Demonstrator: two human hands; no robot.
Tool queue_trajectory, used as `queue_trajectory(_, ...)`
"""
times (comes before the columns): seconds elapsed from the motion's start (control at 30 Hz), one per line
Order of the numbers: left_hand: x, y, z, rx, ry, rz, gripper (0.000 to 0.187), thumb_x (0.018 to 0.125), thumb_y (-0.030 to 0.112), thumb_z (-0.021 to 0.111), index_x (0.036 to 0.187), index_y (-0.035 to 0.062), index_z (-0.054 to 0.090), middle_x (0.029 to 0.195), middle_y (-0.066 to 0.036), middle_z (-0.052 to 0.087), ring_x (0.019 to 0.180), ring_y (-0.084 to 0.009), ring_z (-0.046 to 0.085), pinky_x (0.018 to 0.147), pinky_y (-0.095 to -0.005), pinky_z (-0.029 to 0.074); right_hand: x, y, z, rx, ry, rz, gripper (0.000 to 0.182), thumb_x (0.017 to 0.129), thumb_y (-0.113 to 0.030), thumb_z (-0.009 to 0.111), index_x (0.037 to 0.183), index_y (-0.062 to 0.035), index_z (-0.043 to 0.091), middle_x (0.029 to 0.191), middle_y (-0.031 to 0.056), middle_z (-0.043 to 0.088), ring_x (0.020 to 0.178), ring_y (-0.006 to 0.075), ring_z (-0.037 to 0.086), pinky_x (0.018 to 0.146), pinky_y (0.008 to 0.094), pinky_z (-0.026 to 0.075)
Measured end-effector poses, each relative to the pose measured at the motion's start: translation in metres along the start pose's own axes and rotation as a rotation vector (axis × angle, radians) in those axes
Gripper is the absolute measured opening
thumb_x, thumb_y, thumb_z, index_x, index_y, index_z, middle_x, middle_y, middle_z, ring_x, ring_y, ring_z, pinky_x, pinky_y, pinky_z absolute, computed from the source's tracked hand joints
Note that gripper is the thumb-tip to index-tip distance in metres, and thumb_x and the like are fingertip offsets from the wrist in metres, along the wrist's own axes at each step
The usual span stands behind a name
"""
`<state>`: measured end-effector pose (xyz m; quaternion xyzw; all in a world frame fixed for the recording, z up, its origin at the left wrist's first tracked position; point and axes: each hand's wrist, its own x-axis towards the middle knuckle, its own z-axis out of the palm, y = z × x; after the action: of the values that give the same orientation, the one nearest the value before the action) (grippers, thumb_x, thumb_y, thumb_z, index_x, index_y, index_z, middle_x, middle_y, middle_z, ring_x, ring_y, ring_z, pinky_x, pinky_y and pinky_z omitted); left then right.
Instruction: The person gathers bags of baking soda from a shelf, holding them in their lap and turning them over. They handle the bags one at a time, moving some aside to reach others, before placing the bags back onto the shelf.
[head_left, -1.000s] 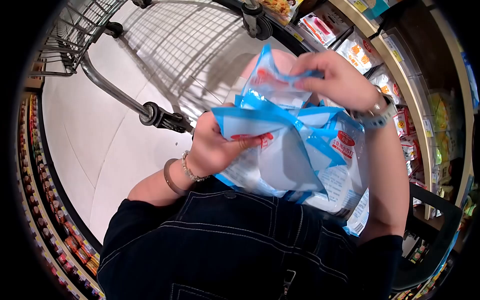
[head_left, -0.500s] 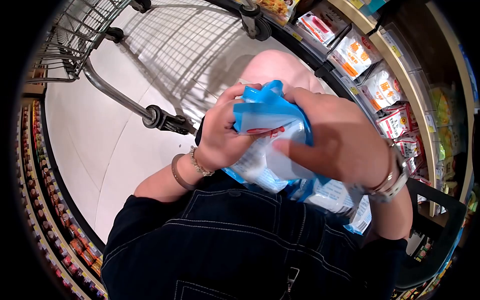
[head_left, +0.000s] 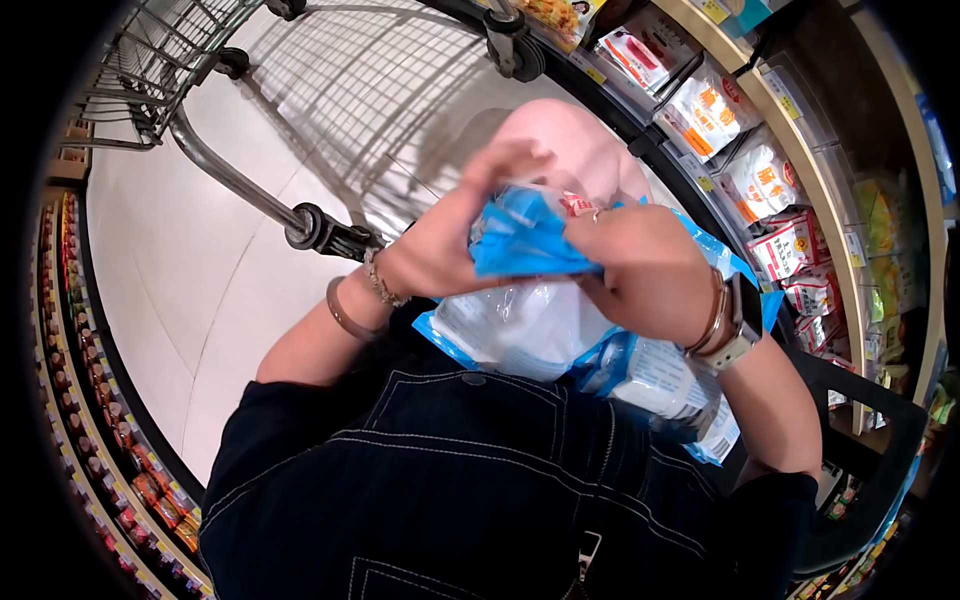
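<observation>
A blue and white plastic packet (head_left: 535, 235) with red print is bunched between my hands above my lap. My left hand (head_left: 440, 235) curves around its left side, the upper fingers blurred by motion and partly lifted. On the other side, my right hand (head_left: 645, 265) pinches the packet between thumb and fingers. Beneath them, more blue and white plastic packaging (head_left: 520, 325) lies across my lap. A smaller blue and white packet (head_left: 655, 380) rests to its right; the contents cannot be made out.
A wire shopping cart (head_left: 150, 75) with black wheels stands at upper left. Shelves at right hold several white bags with orange print (head_left: 705, 110). A dark basket handle (head_left: 890, 430) is by my right elbow. Shelves of small packages (head_left: 120, 430) line the left edge.
The blue packet top has folded downward and been turned over between my hands. My left fingers have lifted and spread; my right hand has drawn slightly left, lower at the packet's side.
</observation>
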<state>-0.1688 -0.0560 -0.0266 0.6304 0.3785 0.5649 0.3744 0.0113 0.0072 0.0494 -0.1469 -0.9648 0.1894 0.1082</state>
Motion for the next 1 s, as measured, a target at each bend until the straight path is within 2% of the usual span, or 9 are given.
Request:
queue_trajectory(0.1,0.013,0.011,-0.015,0.159,-0.351,0.065,0.053,0.066,0.017,0.071,0.11,-0.0004,0.048,0.107,-0.017,0.052,0.101,-0.0305,0.05,0.084,-0.0351,0.04,0.004,-0.02,-0.009,-0.099,-0.167,0.029,0.024,0.056,-0.005,0.063,0.076,-0.0072,0.051,0.065,0.0092,0.051,0.064,0.0298,0.054,0.052,0.0382,0.042)
queue_trajectory(0.23,-0.009,0.009,-0.018,0.211,-0.27,0.071,0.035,0.066,0.019,0.069,0.093,-0.0004,0.058,0.088,-0.013,0.061,0.085,-0.0258,0.06,0.078,-0.0329,0.046,0.01,-0.029,-0.013,-0.195,-0.136,-0.009,0.023,0.054,-0.006,0.063,0.075,-0.0086,0.053,0.064,0.0058,0.052,0.062,0.0256,0.054,0.051,0.0371,0.041)
queue_trajectory(0.37,-0.019,0.037,-0.012,0.337,0.019,0.129,0.02,0.067,0.006,0.065,0.086,0.0002,0.061,0.081,-0.011,0.062,0.073,-0.0221,0.061,0.068,-0.0292,0.048,0.022,-0.024,-0.005,-0.1,0.132,-0.101,0.023,0.057,-0.011,0.065,0.077,-0.0089,0.054,0.065,0.0041,0.051,0.064,0.0237,0.053,0.055,0.0372,0.042)
queue_trajectory(0.5,-0.03,0.021,-0.038,0.24,0.345,0.136,0.024,0.075,0.004,0.063,0.098,-0.0026,0.06,0.092,-0.012,0.063,0.084,-0.0175,0.061,0.076,-0.0295,0.049,0.037,-0.033,-0.042,-0.233,0.32,-0.077,0.03,0.065,-0.015,0.066,0.093,-0.008,0.058,0.082,0.007,0.058,0.078,0.0231,0.056,0.07,0.034,0.044)
queue_trajectory(0.53,-0.032,0.021,-0.056,0.876,0.344,0.177,0.027,0.077,0.002,0.06,0.103,-0.0037,0.057,0.095,-0.012,0.063,0.085,-0.0174,0.06,0.076,-0.0293,0.049,0.036,-0.032,-0.052,-0.226,0.373,-0.059,0.033,0.068,-0.016,0.065,0.099,-0.0074,0.058,0.089,0.0083,0.059,0.083,0.0226,0.057,0.074,0.0327,0.044)
queue_trajectory(0.77,0.007,-0.03,-0.127,-0.379,0.729,-0.042,0.021,0.088,0.012,0.047,0.103,-0.0022,0.052,0.093,-0.008,0.057,0.081,-0.0149,0.055,0.07,-0.0274,0.047,-0.028,0.022,-0.07,0.323,0.578,0.32,0.032,0.085,-0.017,0.052,0.113,-0.0019,0.049,0.088,0.0071,0.058,0.084,0.0131,0.055,0.076,0.0267,0.043)
queue_trajectory(0.83,0.022,-0.043,-0.122,-0.087,0.979,-0.134,0.022,0.086,0.013,0.052,0.102,-0.0019,0.054,0.093,-0.007,0.057,0.082,-0.014,0.054,0.072,-0.0259,0.045,-0.046,0.029,-0.07,0.426,0.607,0.431,0.033,0.086,-0.016,0.05,0.115,0.0,0.047,0.085,0.0064,0.058,0.081,0.0114,0.054,0.074,0.0255,0.044)
queue_trajectory(0.9,0.043,-0.06,-0.119,-0.026,0.949,0.042,0.022,0.083,0.014,0.057,0.099,-0.0021,0.056,0.091,-0.006,0.058,0.082,-0.0132,0.052,0.074,-0.0248,0.043,-0.065,0.031,-0.072,0.429,0.588,0.511,0.034,0.088,-0.016,0.045,0.117,0.0024,0.044,0.086,0.0062,0.057,0.081,0.0105,0.053,0.074,0.0248,0.043)
queue_trajectory(1.0,0.057,-0.106,-0.127,0.089,0.99,-0.013,0.021,0.083,0.012,0.057,0.098,-0.0033,0.056,0.09,-0.006,0.058,0.081,-0.0133,0.052,0.075,-0.026,0.042,-0.092,0.04,-0.073,0.507,0.65,0.564,0.034,0.09,-0.016,0.04,0.119,0.0031,0.042,0.084,0.0058,0.055,0.079,0.0107,0.051,0.075,0.0249,0.042)
